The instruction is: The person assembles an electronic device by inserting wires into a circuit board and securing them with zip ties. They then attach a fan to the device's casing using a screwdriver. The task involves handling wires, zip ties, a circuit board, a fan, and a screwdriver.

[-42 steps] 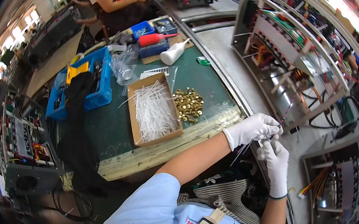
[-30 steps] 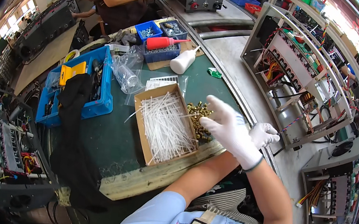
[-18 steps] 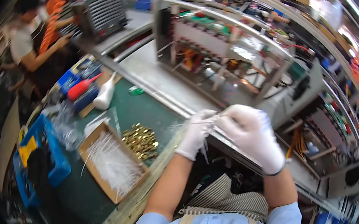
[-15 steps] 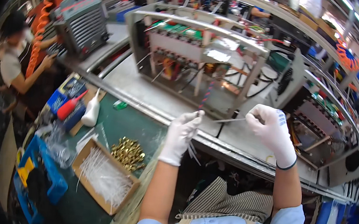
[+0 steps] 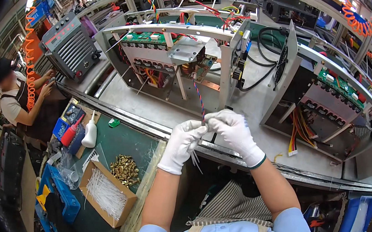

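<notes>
My left hand (image 5: pixel 180 145), in a white glove, is closed on the end of a red and blue twisted wire pair (image 5: pixel 198 97) that hangs from an open metal chassis (image 5: pixel 167 79). Several thin white cable ties (image 5: pixel 196 161) stick out below its palm. Right beside it, my gloved right hand (image 5: pixel 237 135) pinches at the wire end, its fingertips against those of the left. The cable tie seen in it before is hidden among the fingers. The chassis holds green circuit boards and stands on the metal conveyor just beyond both hands.
A second open chassis (image 5: pixel 317 108) stands at right. On the green mat at left are a cardboard box of cable ties (image 5: pixel 106 195), brass fittings (image 5: pixel 124 170), a white bottle (image 5: pixel 90 133), a red bottle (image 5: pixel 69 134) and a blue crate (image 5: pixel 69 196). A co-worker (image 5: pixel 18 97) stands far left.
My right hand has come left with the cable tie, from well apart to touching my left hand at the wires. The view has shifted, and the left hand stays at the wire end.
</notes>
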{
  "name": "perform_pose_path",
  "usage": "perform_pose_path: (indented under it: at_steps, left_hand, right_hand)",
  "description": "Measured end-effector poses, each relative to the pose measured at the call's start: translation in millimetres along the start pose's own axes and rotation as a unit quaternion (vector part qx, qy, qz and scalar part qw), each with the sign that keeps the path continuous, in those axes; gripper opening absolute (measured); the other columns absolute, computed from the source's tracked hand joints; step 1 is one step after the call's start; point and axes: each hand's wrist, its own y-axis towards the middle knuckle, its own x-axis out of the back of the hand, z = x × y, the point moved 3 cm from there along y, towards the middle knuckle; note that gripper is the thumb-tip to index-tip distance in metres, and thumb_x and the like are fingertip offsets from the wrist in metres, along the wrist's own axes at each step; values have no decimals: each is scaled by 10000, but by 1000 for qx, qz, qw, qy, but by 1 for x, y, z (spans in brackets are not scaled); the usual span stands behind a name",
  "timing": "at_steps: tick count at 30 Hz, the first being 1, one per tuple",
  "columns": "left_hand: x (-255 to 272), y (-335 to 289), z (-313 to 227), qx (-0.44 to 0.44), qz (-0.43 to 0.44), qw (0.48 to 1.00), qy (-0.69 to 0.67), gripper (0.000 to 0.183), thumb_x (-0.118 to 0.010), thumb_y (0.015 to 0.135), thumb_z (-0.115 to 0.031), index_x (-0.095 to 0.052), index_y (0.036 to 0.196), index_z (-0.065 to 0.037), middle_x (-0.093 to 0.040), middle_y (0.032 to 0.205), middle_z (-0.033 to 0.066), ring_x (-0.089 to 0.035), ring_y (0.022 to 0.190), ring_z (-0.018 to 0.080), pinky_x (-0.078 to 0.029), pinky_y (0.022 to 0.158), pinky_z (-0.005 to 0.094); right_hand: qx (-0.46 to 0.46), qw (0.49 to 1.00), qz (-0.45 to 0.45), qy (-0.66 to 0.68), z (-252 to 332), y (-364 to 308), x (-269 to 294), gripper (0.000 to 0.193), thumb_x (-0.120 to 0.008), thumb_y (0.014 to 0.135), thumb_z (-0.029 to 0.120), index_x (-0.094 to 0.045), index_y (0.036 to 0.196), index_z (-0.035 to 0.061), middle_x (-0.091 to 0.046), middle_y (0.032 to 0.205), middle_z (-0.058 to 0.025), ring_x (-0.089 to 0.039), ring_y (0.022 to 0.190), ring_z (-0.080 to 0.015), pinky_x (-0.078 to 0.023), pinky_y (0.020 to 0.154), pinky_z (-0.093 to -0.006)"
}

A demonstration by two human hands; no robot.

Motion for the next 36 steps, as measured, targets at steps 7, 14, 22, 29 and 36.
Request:
perform_pose_path:
  at_steps: [7,14,22,29,36]
  left_hand:
    - [0,-21,-14,-12,-78,987,140,162,-758,830,-132,-683,927,-26,-569,642,-67,-402,465,-19,-261,414,156]
    - [0,-33,-21,-33,-115,971,208,198,-781,802,-156,-675,892,-17,-568,620,-43,-416,459,-5,-282,419,163]
    - [18,-28,-4,-19,-124,983,131,199,-793,786,-113,-638,871,-23,-592,639,-10,-433,447,13,-300,415,166]
    - [2,-30,-7,-32,-116,985,127,198,-789,779,-94,-633,871,-14,-589,636,1,-385,417,8,-260,393,178]
    - [2,-27,-2,-35,-104,988,111,180,-777,783,-90,-643,872,-9,-589,639,1,-371,418,3,-226,394,182]
  right_hand:
    - [-77,992,87,-39,27,7,-3,219,-672,867,139,-709,1026,-7,-696,894,-109,-643,838,-108,-510,783,-268]
    - [-175,970,61,158,4,25,-29,195,-658,914,181,-702,997,10,-661,808,17,-562,697,-52,-459,637,-215]
    - [-62,987,-93,117,1,6,-17,199,-631,922,121,-678,1067,-7,-684,867,-27,-631,714,-75,-496,614,-216]
    - [-13,941,-175,288,23,-29,-14,201,-588,966,111,-622,1125,-7,-669,969,-65,-653,797,-107,-550,723,-238]
    - [-16,942,-156,296,16,-30,-23,192,-576,972,108,-625,1122,-2,-670,979,-70,-658,815,-112,-553,727,-244]
